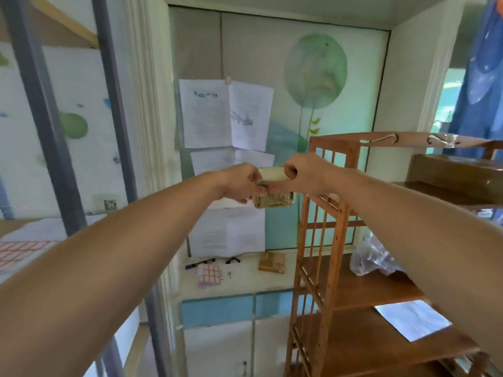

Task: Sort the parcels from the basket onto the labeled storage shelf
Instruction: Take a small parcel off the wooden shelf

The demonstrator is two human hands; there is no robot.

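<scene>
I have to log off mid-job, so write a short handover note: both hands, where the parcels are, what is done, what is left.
Left hand and right hand are both raised, shut on one small taped parcel with a pale rolled part on top, held left of the wooden shelf.
On the shelf: a large brown parcel on an upper tier, a clear plastic bag on the middle tier, a white sheet lower down.
A small brown box lies on the ledge.
Basket and shelf labels are out of view.
Left: place the held parcel, then continue sorting.
</scene>
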